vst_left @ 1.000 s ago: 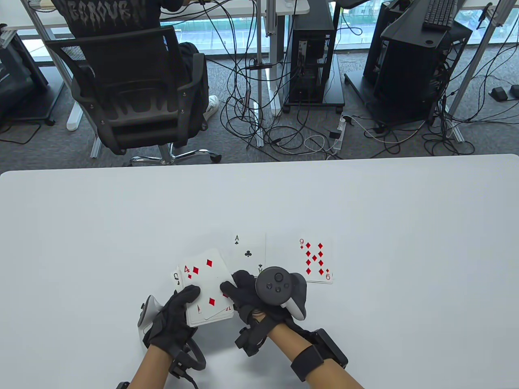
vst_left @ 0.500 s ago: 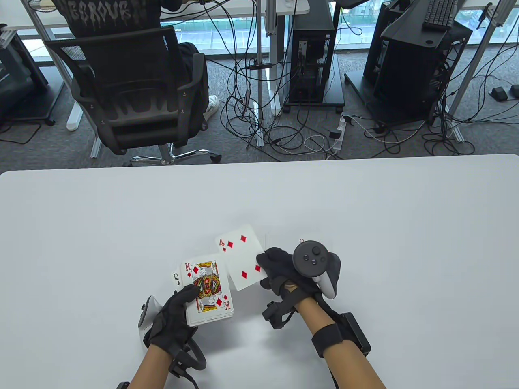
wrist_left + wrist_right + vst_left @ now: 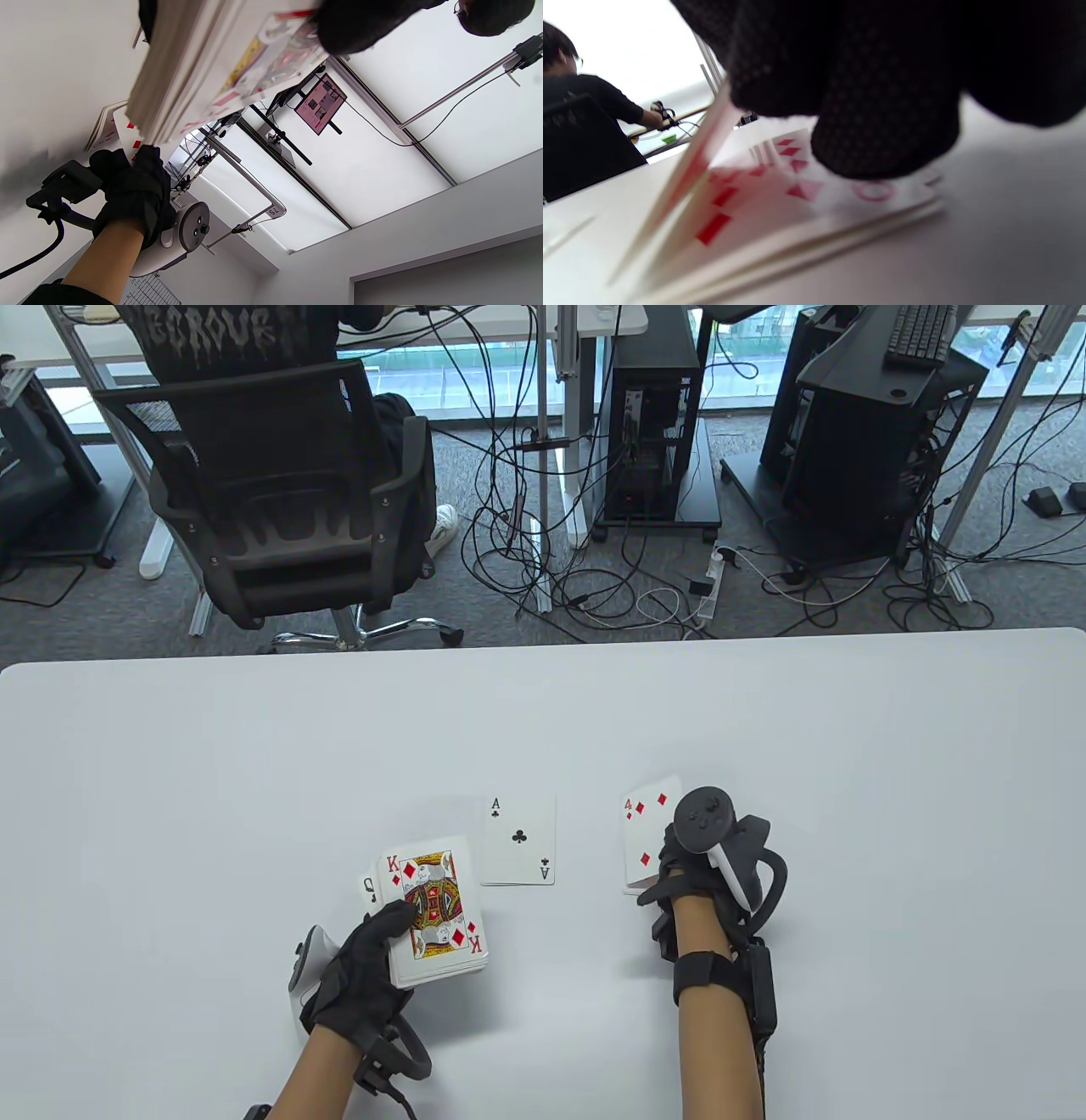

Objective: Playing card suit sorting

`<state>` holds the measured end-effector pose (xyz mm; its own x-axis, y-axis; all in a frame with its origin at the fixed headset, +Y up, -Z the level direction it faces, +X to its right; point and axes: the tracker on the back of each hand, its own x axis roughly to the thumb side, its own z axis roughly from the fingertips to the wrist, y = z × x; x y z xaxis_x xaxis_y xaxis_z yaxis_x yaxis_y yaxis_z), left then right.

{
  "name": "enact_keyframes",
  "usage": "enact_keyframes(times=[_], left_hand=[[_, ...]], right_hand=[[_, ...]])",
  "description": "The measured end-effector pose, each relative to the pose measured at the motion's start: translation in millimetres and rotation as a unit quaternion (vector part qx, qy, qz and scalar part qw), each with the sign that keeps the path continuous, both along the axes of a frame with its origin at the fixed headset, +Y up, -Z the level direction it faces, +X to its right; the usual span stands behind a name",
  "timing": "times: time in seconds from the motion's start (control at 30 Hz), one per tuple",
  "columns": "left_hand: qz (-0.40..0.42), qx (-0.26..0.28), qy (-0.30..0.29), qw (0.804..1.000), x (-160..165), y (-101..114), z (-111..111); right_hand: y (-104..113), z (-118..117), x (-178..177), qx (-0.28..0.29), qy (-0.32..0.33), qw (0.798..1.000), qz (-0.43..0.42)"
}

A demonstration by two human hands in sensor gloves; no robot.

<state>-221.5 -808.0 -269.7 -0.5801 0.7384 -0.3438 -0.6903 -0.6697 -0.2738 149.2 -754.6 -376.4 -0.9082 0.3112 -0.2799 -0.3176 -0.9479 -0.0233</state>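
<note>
Left hand (image 3: 361, 971) grips the face-up deck (image 3: 434, 918), thumb on the king of diamonds; right hand (image 3: 679, 882) pinches the four of diamonds (image 3: 646, 833) over the diamond pile (image 3: 806, 237) at right.

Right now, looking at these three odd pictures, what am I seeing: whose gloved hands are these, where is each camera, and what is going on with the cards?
No robot here: a person in black sensor gloves sorts playing cards by suit. The controller-like gadget strapped to each hand is a motion tracker. One camera looks down at the white table; the other two sit on the wrists, so their pictures are tilted and very close.

The left hand grips the deck, king of diamonds on top. The wrist camera sees that deck from below. The right hand holds the four of diamonds, tilted, over the diamond pile; whether it already touches the pile is unclear. The ace of clubs lies alone between them.
</note>
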Motion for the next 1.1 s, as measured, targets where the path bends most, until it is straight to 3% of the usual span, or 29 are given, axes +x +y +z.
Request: enact_keyframes(times=[0.13, 0.27, 0.53, 0.63, 0.8, 0.9, 1.0, 1.1], left_hand=[[-0.001, -0.001, 0.0, 1.0, 0.1, 0.1, 0.2], [-0.003, -0.003, -0.001, 1.0, 0.1, -0.1, 0.3], [0.0, -0.002, -0.002, 1.0, 0.5, 0.3, 0.3], [0.001, -0.001, -0.002, 1.0, 0.5, 0.5, 0.2], [0.0, -0.003, -0.003, 1.0, 1.1, -0.2, 0.3], [-0.002, -0.006, -0.004, 1.0, 1.4, -0.8, 0.8], [-0.003, -0.006, -0.003, 1.0, 1.3, -0.7, 0.9], [-0.004, -0.005, -0.002, 1.0, 1.2, -0.7, 0.7]], right_hand=[[-9.0, -2.9, -8.4, -0.054, 0.012, 0.993, 0.102], [-11.5, -5.2, -16.5, -0.089, 0.008, 0.986, 0.141], [-15.7, -1.5, -29.2, -0.124, 0.04, 0.951, 0.279], [-9.6, -0.7, -29.0, -0.122, 0.037, 0.95, 0.285], [18.4, 1.1, -43.6, -0.048, 0.091, 0.97, 0.221], [37.6, 12.0, -65.7, 0.014, 0.165, 0.979, 0.118], [49.0, 33.0, -98.0, 0.062, 0.257, 0.962, -0.06], [51.3, 57.3, -132.9, 0.049, 0.32, 0.934, -0.153]])
